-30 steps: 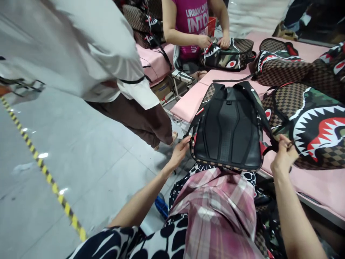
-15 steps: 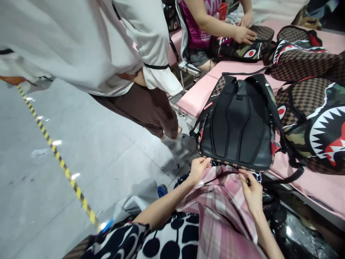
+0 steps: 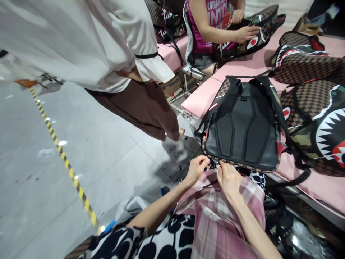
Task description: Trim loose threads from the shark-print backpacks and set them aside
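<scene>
A black-backed backpack lies straps up on the pink table, its checkered bottom edge toward me and over my lap. At its near left corner is my left hand, thumb and fingers pinched together. Close beside it, my right hand is closed, with fingertips by the same bottom edge. What either hand pinches is too small or hidden to make out. Below both hands a pink plaid cloth covers my lap, over black-and-white patterned clothing.
More shark-mouth backpacks lie on the pink table to the right. Across the table a seated person handles another bag. A person in a white top stands at left. Yellow-black tape crosses the floor. Clear plastic is below the table.
My right hand has moved left along the backpack's bottom edge, close to my left hand. The view has shifted slightly. Across the table, the seated person's bag is tilted up.
</scene>
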### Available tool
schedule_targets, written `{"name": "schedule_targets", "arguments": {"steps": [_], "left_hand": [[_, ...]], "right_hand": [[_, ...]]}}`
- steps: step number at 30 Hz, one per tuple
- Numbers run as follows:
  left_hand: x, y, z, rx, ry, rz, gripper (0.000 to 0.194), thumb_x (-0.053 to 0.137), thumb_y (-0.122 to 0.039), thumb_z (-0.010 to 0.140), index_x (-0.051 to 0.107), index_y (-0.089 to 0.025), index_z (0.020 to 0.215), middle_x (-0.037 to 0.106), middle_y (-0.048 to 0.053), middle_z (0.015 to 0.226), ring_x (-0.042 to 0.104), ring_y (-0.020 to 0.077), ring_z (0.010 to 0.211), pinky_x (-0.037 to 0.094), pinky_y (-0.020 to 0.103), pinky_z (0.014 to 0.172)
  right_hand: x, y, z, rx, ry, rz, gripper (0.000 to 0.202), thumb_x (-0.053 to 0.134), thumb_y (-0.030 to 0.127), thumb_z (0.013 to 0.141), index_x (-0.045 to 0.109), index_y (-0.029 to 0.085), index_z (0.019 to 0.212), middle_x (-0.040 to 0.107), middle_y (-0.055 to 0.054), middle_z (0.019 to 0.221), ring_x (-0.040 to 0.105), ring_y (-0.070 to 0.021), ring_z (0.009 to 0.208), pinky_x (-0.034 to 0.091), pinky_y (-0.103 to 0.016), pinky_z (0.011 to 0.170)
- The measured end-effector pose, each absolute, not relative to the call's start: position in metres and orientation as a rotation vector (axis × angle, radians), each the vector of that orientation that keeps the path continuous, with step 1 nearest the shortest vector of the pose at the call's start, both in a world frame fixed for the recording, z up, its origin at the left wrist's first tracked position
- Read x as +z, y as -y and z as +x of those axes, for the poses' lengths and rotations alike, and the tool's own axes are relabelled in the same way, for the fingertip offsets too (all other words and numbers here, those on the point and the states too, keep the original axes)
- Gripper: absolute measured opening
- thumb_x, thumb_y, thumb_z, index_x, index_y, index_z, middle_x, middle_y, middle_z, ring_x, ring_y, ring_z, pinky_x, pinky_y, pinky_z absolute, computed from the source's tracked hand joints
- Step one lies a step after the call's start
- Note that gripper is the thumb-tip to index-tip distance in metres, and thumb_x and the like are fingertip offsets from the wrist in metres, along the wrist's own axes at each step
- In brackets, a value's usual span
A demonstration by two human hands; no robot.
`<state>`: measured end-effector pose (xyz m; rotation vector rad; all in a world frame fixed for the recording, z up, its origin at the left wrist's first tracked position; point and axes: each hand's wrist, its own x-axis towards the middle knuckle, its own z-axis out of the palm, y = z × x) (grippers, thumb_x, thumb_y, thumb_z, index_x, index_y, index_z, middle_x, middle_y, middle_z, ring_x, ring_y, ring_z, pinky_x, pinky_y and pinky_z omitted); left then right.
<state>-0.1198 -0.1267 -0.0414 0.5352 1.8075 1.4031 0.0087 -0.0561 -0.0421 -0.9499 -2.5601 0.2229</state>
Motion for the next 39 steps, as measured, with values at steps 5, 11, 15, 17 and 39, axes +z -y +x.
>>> {"name": "schedule_targets", "arguments": {"steps": [5,11,15,17,39], "left_hand": [[-0.041,0.128,-0.122,1.408,-1.783,0.549,0.016,0.054,-0.03,0.073,0.058,-0.015,0.069,0.058,-0.002,0.053,0.053,0.0104,0.052,0.037,0.021,0.052],[-0.041,0.127,-0.124,1.431,-1.738,0.53,0.017,0.055,-0.031,0.072,0.058,-0.015,0.068,0.057,-0.002,0.053,0.052,0.01,0.052,0.037,0.021,0.052],[-0.04,0.125,-0.125,1.45,-1.689,0.484,0.018,0.056,-0.032,0.072,0.059,-0.014,0.068,0.056,-0.002,0.052,0.049,0.0089,0.048,0.035,0.021,0.05],[-0.04,0.124,-0.126,1.459,-1.673,0.478,0.018,0.057,-0.032,0.072,0.059,-0.014,0.069,0.056,-0.003,0.051,0.048,0.0084,0.048,0.034,0.021,0.049],[-0.046,0.145,-0.173,0.862,-1.889,0.987,0.025,0.049,-0.034,0.078,0.063,-0.014,0.072,0.064,0.003,0.063,0.058,0.0136,0.06,0.041,0.022,0.057]], "right_hand": [[-0.042,0.058,0.007,0.154,2.579,-0.942,0.025,0.042,0.025,0.089,0.061,0.013,0.099,0.066,-0.007,0.079,0.058,-0.0169,0.071,0.038,-0.028,0.063],[-0.044,0.06,0.003,0.117,2.584,-1.014,0.025,0.041,0.026,0.089,0.062,0.014,0.097,0.066,-0.007,0.077,0.057,-0.0174,0.069,0.036,-0.028,0.06],[-0.043,0.059,0.001,0.168,2.572,-1.066,0.026,0.039,0.028,0.09,0.062,0.015,0.095,0.066,-0.007,0.077,0.058,-0.0167,0.069,0.035,-0.028,0.059],[-0.041,0.059,0.001,0.186,2.571,-1.088,0.027,0.04,0.029,0.09,0.062,0.015,0.094,0.067,-0.006,0.077,0.058,-0.0163,0.068,0.034,-0.027,0.058],[-0.033,0.053,0.001,0.227,2.628,-1.134,0.018,0.045,0.027,0.087,0.06,0.017,0.088,0.065,-0.004,0.075,0.06,-0.0168,0.069,0.034,-0.026,0.057]]}}
